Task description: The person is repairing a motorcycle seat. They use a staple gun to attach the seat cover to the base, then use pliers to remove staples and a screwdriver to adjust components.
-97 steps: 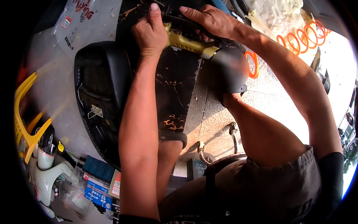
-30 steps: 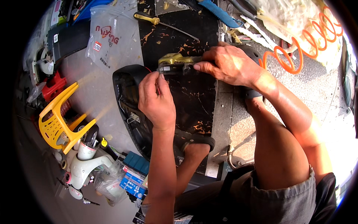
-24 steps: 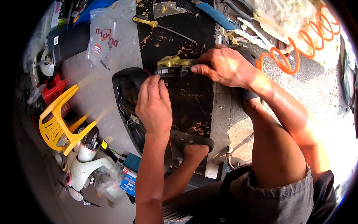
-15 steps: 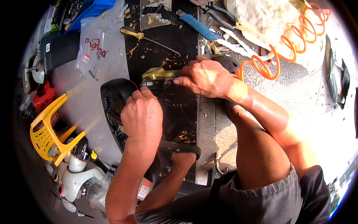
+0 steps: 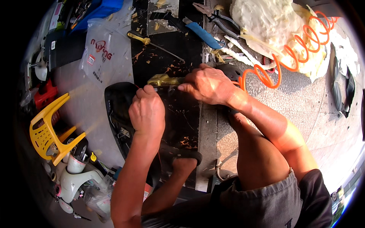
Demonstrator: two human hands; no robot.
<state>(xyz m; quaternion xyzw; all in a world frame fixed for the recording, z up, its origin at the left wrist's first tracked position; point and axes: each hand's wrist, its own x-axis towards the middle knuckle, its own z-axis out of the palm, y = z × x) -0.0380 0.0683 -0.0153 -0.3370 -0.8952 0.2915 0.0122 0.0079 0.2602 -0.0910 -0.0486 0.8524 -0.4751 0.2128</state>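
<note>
A yellow air staple gun (image 5: 162, 79) lies across the dark work surface in front of me. My right hand (image 5: 211, 84) is closed round its right end, and an orange coiled air hose (image 5: 268, 78) leads away from near that hand. My left hand (image 5: 147, 112) is pinched just below the gun's left end, its fingertips close to the gun's lower edge. Whatever those fingers hold is hidden. Beneath my left wrist is a long black scooter seat (image 5: 116, 97), its underside partly showing.
Beyond the gun lie a screwdriver (image 5: 143, 38), a blue-handled cutting tool (image 5: 203, 35) and pliers (image 5: 225, 23). Cream foam (image 5: 262, 21) is piled at the far right. On the left are a clear plastic bag (image 5: 104, 51) and a yellow plastic stool (image 5: 47, 131). My legs flank the near side.
My left fingertips have moved slightly up and right, closer under the gun. The gun has turned a little, so less of its lower side shows. The whole view has shifted slightly.
</note>
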